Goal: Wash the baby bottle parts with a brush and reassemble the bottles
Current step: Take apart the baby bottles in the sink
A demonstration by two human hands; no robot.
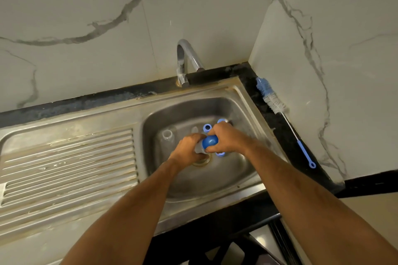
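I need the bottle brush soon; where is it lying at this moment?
In the head view, the bottle brush lies on the dark counter strip right of the sink, along the right wall, bristles toward the back corner, untouched by either hand.

left hand (189, 146), right hand (226, 141), fingers curled, gripping

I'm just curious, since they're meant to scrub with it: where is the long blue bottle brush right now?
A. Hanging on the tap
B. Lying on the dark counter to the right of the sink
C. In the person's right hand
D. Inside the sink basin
B: the bottle brush lies on the dark counter right of the sink, untouched, while both hands hold a blue-capped bottle over the basin.
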